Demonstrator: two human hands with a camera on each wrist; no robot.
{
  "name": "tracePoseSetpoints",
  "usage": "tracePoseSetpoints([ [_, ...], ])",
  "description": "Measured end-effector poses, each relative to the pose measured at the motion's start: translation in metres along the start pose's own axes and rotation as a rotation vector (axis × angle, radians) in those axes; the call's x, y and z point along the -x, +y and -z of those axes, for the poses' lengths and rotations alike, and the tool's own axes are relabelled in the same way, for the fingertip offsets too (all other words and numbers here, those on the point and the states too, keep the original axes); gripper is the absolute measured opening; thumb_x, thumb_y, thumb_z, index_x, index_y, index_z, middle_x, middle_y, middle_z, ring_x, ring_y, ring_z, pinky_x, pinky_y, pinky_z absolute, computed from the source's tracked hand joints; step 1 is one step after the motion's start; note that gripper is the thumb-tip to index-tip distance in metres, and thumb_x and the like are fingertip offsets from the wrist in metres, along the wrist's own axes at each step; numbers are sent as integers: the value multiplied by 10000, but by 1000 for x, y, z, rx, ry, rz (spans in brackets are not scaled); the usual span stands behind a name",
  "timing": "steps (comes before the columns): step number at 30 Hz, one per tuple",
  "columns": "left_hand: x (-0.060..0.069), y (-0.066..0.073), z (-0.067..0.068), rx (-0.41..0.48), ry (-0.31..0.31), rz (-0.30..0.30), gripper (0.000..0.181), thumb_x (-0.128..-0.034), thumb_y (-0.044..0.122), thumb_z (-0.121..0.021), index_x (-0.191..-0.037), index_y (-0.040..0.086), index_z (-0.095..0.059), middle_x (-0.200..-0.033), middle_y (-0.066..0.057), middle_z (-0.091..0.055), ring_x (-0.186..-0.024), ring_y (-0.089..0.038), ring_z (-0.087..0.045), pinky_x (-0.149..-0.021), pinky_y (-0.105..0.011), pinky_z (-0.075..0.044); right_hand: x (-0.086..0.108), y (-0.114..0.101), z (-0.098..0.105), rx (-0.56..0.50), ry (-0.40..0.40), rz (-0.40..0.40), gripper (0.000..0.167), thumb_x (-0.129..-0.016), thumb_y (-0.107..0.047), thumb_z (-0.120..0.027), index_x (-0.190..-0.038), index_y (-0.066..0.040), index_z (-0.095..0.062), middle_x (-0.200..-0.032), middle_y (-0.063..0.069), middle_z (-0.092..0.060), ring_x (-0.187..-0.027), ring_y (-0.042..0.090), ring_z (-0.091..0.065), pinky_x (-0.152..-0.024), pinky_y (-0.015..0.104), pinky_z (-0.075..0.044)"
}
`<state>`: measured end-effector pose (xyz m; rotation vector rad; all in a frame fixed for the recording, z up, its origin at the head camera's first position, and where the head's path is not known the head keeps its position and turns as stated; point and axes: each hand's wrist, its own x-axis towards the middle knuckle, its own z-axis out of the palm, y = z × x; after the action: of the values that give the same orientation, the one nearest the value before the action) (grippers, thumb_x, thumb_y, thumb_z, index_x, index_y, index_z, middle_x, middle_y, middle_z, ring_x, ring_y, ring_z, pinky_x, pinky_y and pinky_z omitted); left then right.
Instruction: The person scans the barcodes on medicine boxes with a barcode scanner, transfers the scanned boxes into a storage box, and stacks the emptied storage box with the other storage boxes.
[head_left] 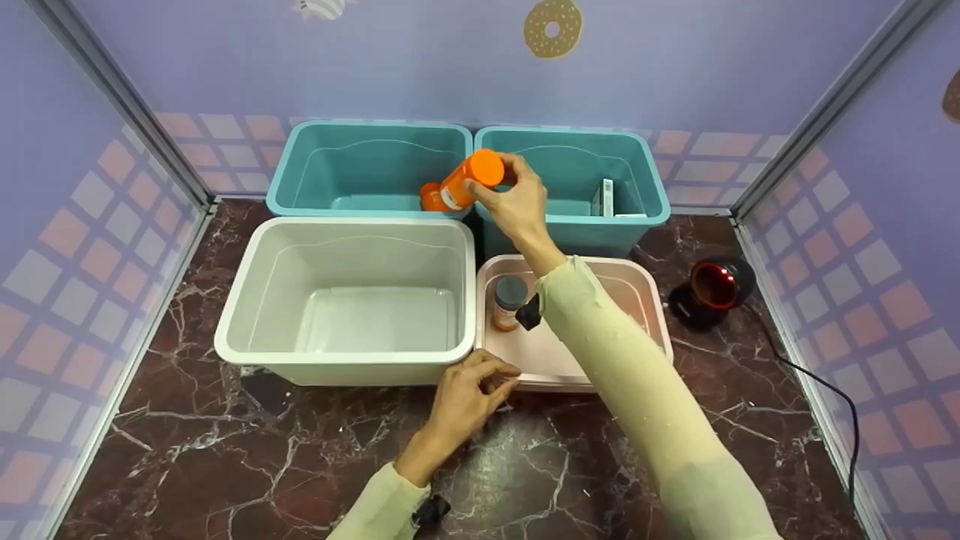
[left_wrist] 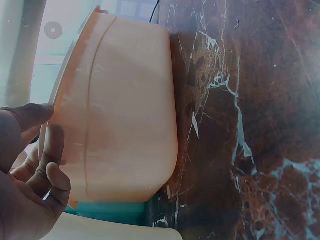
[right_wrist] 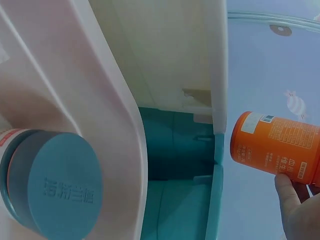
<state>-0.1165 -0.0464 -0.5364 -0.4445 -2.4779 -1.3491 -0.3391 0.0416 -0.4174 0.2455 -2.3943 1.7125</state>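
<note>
My right hand (head_left: 521,199) holds an orange bottle (head_left: 472,180), tilted, above the near right corner of the left teal bin (head_left: 367,129). In the right wrist view the bottle (right_wrist: 275,142) shows a printed label, and the fingers are around its cap end. Another orange bottle (head_left: 430,197) is inside that left teal bin, partly hidden. My left hand (head_left: 469,390) pinches the front left rim of the pink bin (head_left: 555,381) between thumb and fingers. A dark-capped bottle (head_left: 510,300) stands in the pink bin, its grey-blue lid (right_wrist: 65,185) close in the right wrist view.
A white bin (head_left: 345,358) stands at front left. The right teal bin (head_left: 570,135) contains a small white box (head_left: 603,198). Right of the pink bin is a black device (head_left: 712,289) with red lights and a cable (head_left: 825,386). Patterned panels (head_left: 420,60) enclose the marbled table (head_left: 225,450).
</note>
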Motion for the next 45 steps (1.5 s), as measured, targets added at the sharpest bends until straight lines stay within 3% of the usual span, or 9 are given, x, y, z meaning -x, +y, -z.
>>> tracePoseSetpoints([
  [25, 0, 0, 0, -34, 5, -13, 94, -856, 238, -792, -941, 200, -781, -911, 43, -699, -824, -128, -685, -725, -285, -559, -9, 0, -26, 58, -7, -25, 577, -809, -293, -834, -1311, -139, -594, -1226, 29, -661, -1119, 147, -622, -957, 240, -523],
  [39, 0, -1, 0, -34, 1, -15, 93, -856, 237, -790, -942, 203, -779, -917, 38, -704, -830, -132, -690, -726, -281, -566, -8, 8, -38, 85, -33, -54, 582, -825, -280, -822, -1328, -124, -574, -1258, 44, -650, -1161, 176, -607, -1014, 287, -508],
  [45, 0, -1, -1, -44, 7, -28, 91, -868, 259, -781, -940, 204, -780, -914, 47, -703, -755, -116, -664, -667, -261, -547, -9, 10, -42, 132, -49, -77, 578, -809, -287, -835, -1313, -137, -593, -1244, 29, -665, -1155, 174, -615, -1020, 297, -497],
])
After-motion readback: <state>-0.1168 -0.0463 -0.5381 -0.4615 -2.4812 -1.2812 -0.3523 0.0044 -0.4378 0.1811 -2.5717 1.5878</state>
